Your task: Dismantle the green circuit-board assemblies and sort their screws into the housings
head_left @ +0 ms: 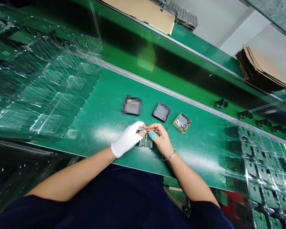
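My left hand (pixel 128 138), in a white glove with bare fingertips, and my bare right hand (pixel 160 136), with a blue wrap on one finger, meet at the middle of the green bench (pixel 105 111). Fingertips of both are pinched together over a small green and metal part (pixel 146 142). Whatever lies between the fingers is too small to name. Beyond the hands are three squarish containers: a dark one (pixel 132 106), another dark one (pixel 161 112) and a yellowish one (pixel 182 122) holding small shiny pieces.
Clear plastic trays (pixel 45 86) cover the left side. At the right stand clear trays (pixel 259 165) with green parts. Several dark green parts (pixel 221 104) sit behind the metal rail (pixel 157 88). Cardboard (pixel 264 68) lies on the upper shelf.
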### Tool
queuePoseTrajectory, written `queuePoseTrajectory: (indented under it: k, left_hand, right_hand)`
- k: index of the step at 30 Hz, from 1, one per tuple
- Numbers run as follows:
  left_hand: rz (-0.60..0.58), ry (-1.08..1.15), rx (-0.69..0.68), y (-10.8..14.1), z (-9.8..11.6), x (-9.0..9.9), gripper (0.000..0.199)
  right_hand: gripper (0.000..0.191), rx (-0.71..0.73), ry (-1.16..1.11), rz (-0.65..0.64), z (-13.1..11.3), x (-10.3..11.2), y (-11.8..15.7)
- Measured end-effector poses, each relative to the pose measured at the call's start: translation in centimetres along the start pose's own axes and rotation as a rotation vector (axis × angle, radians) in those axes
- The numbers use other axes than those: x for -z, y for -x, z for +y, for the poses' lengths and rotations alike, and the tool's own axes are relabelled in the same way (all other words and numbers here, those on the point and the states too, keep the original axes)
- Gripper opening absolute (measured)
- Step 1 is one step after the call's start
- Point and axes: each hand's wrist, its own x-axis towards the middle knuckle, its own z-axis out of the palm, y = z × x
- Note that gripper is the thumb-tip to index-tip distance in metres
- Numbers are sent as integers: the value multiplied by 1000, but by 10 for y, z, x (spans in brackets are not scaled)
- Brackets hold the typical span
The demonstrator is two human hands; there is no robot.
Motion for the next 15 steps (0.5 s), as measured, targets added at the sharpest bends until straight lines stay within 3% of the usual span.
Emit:
queuePoseTrajectory:
  k: [2,6,11,13,15]
  left_hand:
    - [10,6,18,0,1,-1,20]
    - [55,-147,-21,0,9,-2,21]
    - [163,-197,-117,4,17,13,29]
    - [235,-175,-143,6,17,28,32]
    - [277,-176,-129,8,15,45,32]
  right_hand:
    - [13,-61,-83,-17,2,-1,-1]
    - [14,-32,-70,-29,6,-3,-3]
    - [22,-32,-117,7,9,17,-7]
    - [35,48,-43,-81,3,27,-4]
    - [55,148,150,-282,-7,32,2]
